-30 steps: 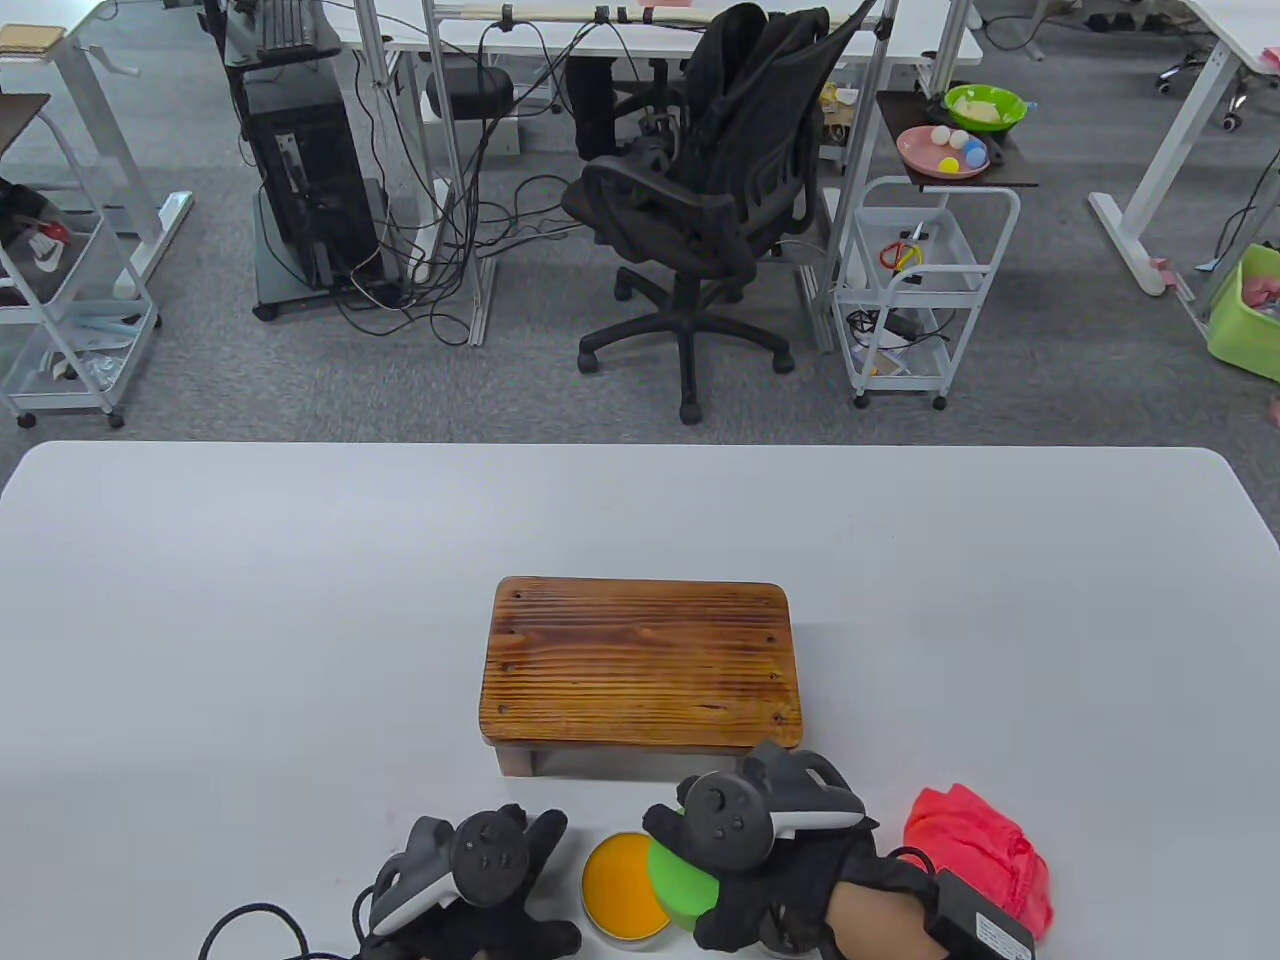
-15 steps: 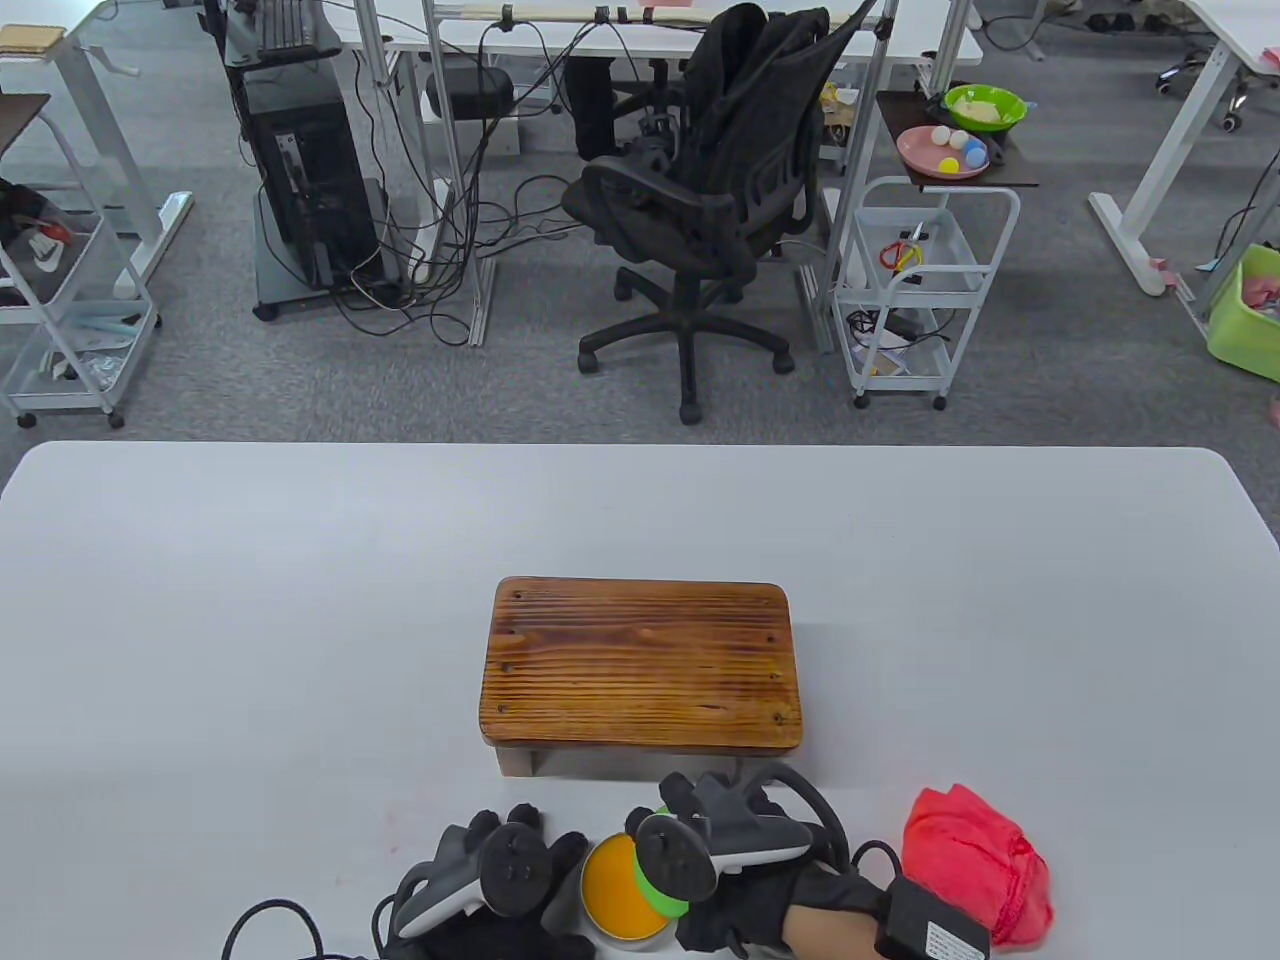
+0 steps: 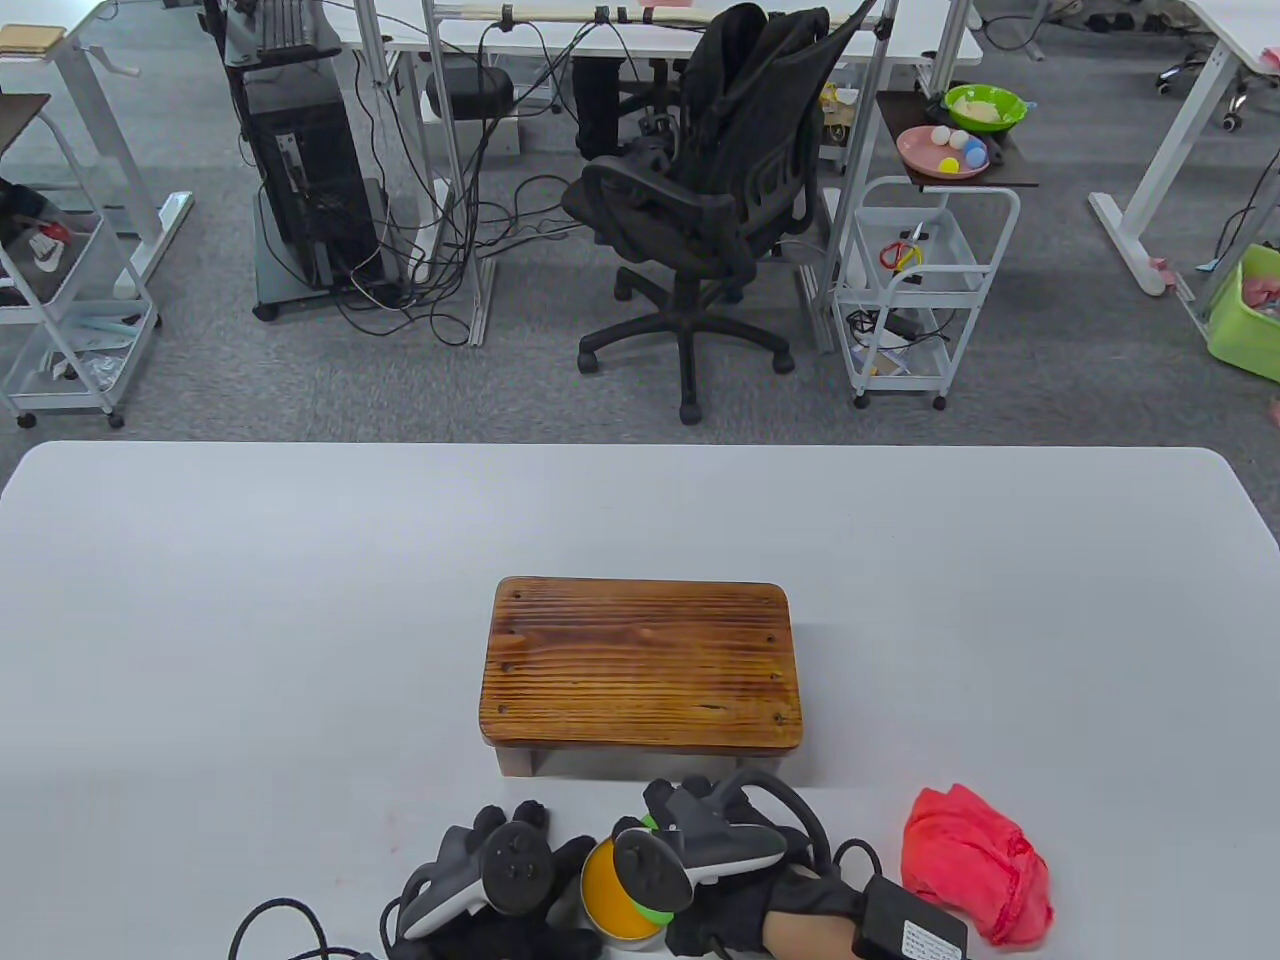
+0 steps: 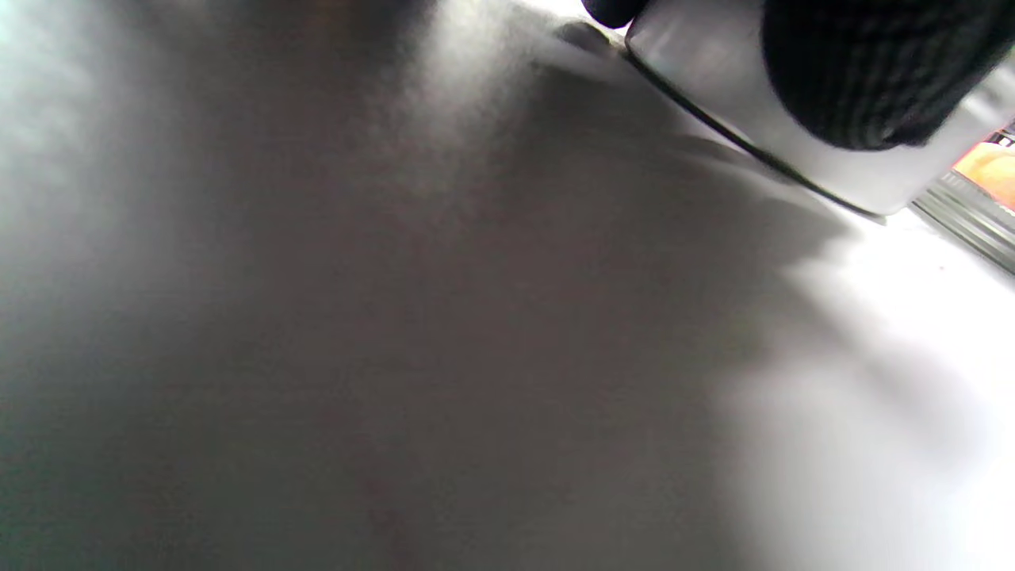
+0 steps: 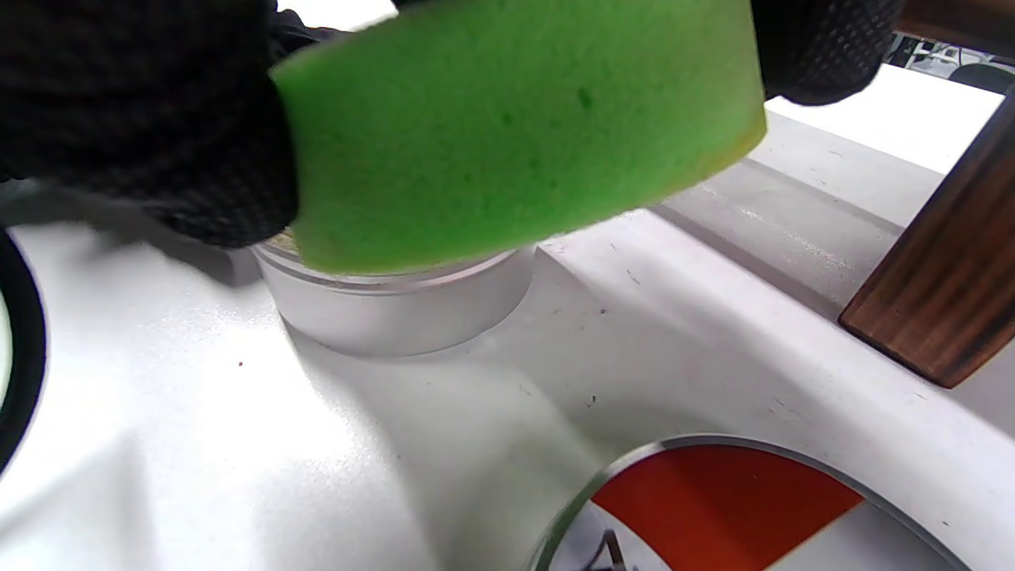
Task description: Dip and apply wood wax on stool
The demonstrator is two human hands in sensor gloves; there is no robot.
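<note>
The white table (image 3: pixel 250 600) carries your brown slatted wooden stool (image 3: pixel 640 662) at its centre, upright. Near the front edge, right of your hands, lies a crumpled red cloth (image 3: pixel 978 872). The round metal tin of orange wood wax (image 3: pixel 608 888) sits open between your hands, just in front of the stool. Your right hand (image 3: pixel 720 850) grips the green round sponge (image 5: pixel 515 119), whose lower edge rests at the tin's rim. Your left hand (image 3: pixel 500 885) holds the tin's wall with its fingers (image 4: pixel 864 71). A red-labelled metal lid (image 5: pixel 737 507) lies beside the tin.
</note>
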